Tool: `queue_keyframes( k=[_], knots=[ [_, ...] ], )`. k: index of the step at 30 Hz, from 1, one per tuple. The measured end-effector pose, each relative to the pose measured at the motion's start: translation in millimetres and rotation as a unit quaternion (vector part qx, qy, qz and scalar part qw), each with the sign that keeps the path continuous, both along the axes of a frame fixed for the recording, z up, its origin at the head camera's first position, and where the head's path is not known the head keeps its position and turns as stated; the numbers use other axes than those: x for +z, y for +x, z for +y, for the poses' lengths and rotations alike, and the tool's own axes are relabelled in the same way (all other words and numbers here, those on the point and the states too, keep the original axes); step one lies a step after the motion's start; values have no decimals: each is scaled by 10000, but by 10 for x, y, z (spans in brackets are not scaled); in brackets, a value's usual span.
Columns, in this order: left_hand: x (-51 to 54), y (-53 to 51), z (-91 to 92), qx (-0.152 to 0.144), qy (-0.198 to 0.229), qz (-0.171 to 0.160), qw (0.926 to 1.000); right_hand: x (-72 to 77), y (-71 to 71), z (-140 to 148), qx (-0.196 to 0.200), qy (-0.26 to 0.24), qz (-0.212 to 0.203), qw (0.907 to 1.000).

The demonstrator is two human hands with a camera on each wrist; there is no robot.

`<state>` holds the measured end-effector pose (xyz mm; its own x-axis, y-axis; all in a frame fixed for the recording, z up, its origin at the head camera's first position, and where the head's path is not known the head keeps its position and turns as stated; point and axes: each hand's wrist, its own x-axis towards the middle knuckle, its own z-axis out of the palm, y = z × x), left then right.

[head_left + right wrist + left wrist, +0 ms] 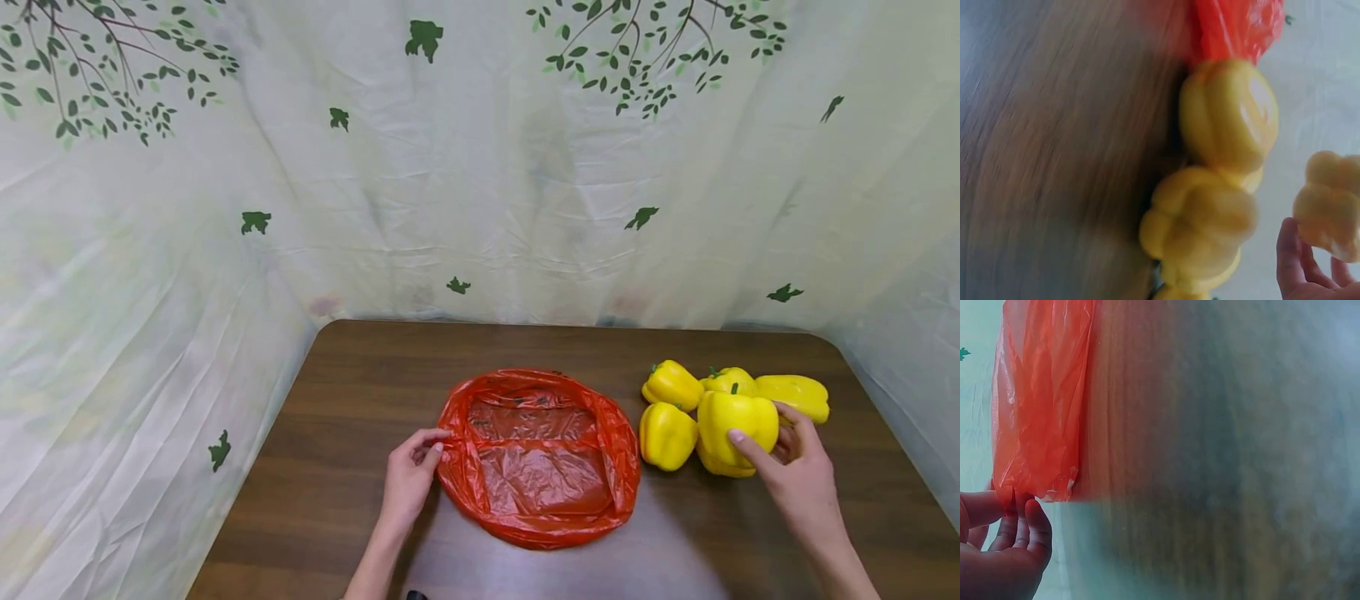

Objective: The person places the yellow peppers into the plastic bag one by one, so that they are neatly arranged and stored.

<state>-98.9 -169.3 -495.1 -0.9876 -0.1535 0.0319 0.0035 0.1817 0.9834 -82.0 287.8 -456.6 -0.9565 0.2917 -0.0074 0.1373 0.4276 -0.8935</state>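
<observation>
A red plastic bag stands on the table with its rim spread wide and its mouth facing up. My left hand pinches the bag's left rim between thumb and fingers; the left wrist view also has this hand at the edge of the red plastic. To the right, my right hand grips a yellow bell pepper, raised above the other peppers. In the right wrist view the held pepper is clear of the row, above the fingers of my right hand.
Several yellow peppers lie right of the bag, among them one near its rim, one behind and a long one at the far right. A small dark object shows at the bottom edge. A leaf-patterned curtain hangs behind the brown table.
</observation>
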Motion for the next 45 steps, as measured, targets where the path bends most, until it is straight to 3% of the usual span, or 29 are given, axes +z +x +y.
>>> queue_keyframes(
  k=[3, 9, 13, 21, 23, 28, 30, 38, 45],
  knots=[
    [-3, -3, 1, 17, -6, -58, 10000, 26, -7, -92, 156, -73, 71, 9998],
    [-222, -57, -49, 36, 124, -70, 9999, 66, -40, -247, 410, -228, -36, 9989],
    [-286, -70, -61, 98, 134, -43, 9999, 62, -56, -366, 554, -329, -91, 9979],
    [-265, -72, -60, 23, 137, 37, 9999, 53, -88, -594, 826, -544, 114, 9950],
    [-175, -49, -43, 5, 180, -16, 9998, 63, -98, -642, 892, -586, 88, 9943],
    [-155, -42, -50, 71, 140, -179, 9997, 46, -122, -749, 1093, -606, 16, 9922],
    [-232, -61, -65, 110, 113, -150, 9998, 31, -131, -790, 1178, -627, 14, 9911],
    [-263, -55, -49, 159, 43, 63, 9998, 38, -164, -935, 1495, -700, -17, 9863],
    [-266, -54, -56, 190, 134, -90, 9997, 39, -211, -1017, 1784, -854, 66, 9802]
  ],
)
